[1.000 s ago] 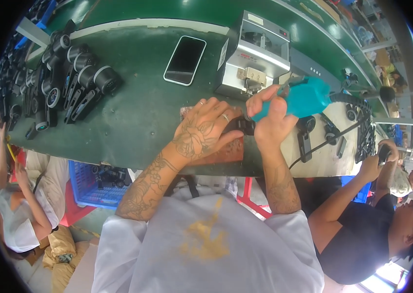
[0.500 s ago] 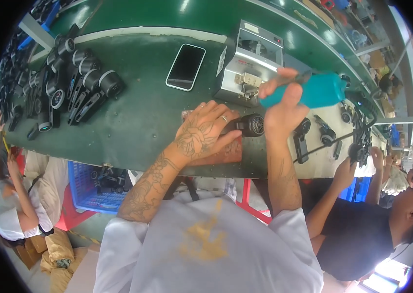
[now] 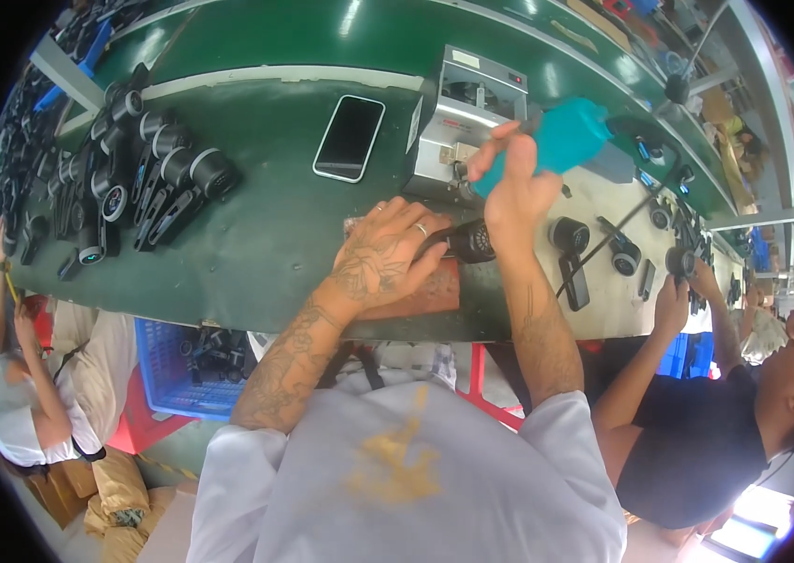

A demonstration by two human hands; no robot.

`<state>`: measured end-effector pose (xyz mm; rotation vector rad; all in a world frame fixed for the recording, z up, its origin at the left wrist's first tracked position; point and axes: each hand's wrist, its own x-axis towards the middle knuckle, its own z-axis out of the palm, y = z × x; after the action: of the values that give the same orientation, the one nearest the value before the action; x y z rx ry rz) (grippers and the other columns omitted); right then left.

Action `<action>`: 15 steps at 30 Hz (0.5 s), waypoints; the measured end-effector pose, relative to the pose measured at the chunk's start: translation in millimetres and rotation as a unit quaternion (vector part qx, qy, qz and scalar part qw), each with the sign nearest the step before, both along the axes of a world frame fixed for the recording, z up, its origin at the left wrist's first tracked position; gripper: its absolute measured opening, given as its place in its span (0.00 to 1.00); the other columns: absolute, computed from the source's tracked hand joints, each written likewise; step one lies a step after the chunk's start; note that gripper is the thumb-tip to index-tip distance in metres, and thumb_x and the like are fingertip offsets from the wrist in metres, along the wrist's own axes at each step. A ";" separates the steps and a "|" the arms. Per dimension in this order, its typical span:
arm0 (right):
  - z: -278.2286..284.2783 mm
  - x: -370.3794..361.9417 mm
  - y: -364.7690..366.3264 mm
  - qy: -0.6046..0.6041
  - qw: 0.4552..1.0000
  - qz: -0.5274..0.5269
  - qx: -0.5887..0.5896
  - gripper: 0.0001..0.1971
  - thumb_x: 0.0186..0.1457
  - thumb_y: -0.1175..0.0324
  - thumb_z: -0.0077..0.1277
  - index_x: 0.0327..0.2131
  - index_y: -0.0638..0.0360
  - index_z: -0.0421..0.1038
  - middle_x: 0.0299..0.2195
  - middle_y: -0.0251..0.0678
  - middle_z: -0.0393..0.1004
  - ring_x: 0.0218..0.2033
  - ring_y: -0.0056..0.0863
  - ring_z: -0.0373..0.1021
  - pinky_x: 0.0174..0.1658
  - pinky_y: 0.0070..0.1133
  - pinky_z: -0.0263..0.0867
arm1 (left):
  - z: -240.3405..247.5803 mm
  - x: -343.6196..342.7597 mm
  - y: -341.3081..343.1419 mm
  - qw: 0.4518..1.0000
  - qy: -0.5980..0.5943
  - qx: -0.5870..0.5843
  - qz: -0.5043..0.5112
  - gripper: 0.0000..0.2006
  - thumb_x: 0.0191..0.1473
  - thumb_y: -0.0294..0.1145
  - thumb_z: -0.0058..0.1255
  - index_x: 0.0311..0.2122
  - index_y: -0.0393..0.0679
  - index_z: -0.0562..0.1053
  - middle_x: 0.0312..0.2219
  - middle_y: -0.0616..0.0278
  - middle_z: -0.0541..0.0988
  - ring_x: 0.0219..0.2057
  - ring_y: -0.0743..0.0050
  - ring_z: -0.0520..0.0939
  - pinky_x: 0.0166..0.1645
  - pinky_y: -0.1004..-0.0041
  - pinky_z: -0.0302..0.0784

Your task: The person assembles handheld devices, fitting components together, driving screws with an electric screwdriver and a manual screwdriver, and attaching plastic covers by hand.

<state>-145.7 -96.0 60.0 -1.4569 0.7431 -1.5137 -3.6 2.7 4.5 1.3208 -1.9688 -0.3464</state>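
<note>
My left hand (image 3: 386,249) presses a black handheld fan (image 3: 479,241) down onto a reddish-brown pad (image 3: 430,296). The fan's round grille end sticks out to the right of the fingers. My right hand (image 3: 519,192) is raised and wrapped around a teal electric screwdriver (image 3: 573,136), somewhat blurred. The driver's front end points left and down, close to the front of a silver screw feeder (image 3: 458,127). Its tip is hidden by the fingers or too small to see.
A smartphone (image 3: 349,138) lies left of the feeder. Many black fans (image 3: 172,155) are heaped on the left; several others (image 3: 569,235) lie to the right. A black cable (image 3: 608,239) crosses there. A co-worker (image 3: 697,441) sits at right, and a blue crate (image 3: 158,361) stands below the bench.
My right hand and the screwdriver have shifted left, with the driver more tilted. My left hand still holds the fan on the pad. The co-worker at right has brought a fan into their hands.
</note>
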 end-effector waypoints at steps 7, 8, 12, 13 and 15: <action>1.8 -28.3 52.1 -0.050 0.998 0.032 0.026 0.24 0.65 0.50 0.54 0.41 0.68 0.68 0.20 0.33 0.69 0.21 0.24 0.68 0.26 0.21 0.64 | 4.9 0.9 -2.3 0.999 -0.007 0.037 -0.018 0.16 0.60 0.40 0.52 0.50 0.45 0.77 0.41 0.60 0.77 0.47 0.57 0.75 0.55 0.56 0.71; 0.4 -28.8 54.8 -0.037 0.998 0.033 0.029 0.24 0.64 0.51 0.54 0.41 0.69 0.68 0.21 0.34 0.69 0.21 0.24 0.68 0.26 0.21 0.64 | 6.7 1.5 -1.7 0.999 -0.006 0.042 -0.017 0.16 0.60 0.39 0.53 0.50 0.45 0.77 0.41 0.60 0.77 0.46 0.57 0.75 0.54 0.57 0.71; -2.5 -27.3 57.3 0.006 0.999 0.011 0.036 0.33 0.62 0.39 0.52 0.42 0.70 0.67 0.19 0.36 0.68 0.20 0.27 0.67 0.26 0.25 0.65 | 9.6 1.7 0.3 0.998 -0.004 0.050 -0.025 0.16 0.60 0.39 0.53 0.50 0.45 0.77 0.41 0.61 0.77 0.47 0.58 0.75 0.54 0.57 0.70; -3.5 -27.4 57.4 0.006 0.999 0.011 0.035 0.33 0.62 0.39 0.52 0.42 0.70 0.67 0.19 0.36 0.68 0.20 0.27 0.67 0.26 0.25 0.65 | 9.8 1.5 0.5 0.998 -0.001 0.056 -0.028 0.16 0.60 0.39 0.54 0.50 0.45 0.77 0.41 0.61 0.77 0.47 0.58 0.75 0.55 0.57 0.70; -5.6 -27.4 57.4 0.007 0.999 0.009 0.034 0.33 0.62 0.39 0.52 0.41 0.69 0.66 0.19 0.36 0.68 0.21 0.27 0.67 0.26 0.25 0.65 | 9.7 1.0 0.9 0.998 0.000 0.061 -0.029 0.16 0.60 0.38 0.54 0.50 0.45 0.77 0.41 0.61 0.76 0.47 0.58 0.75 0.55 0.57 0.70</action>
<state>-173.2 -38.6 54.3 -1.4224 0.7809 -1.4527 -2.5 3.7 14.1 1.3400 -2.0160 -0.5029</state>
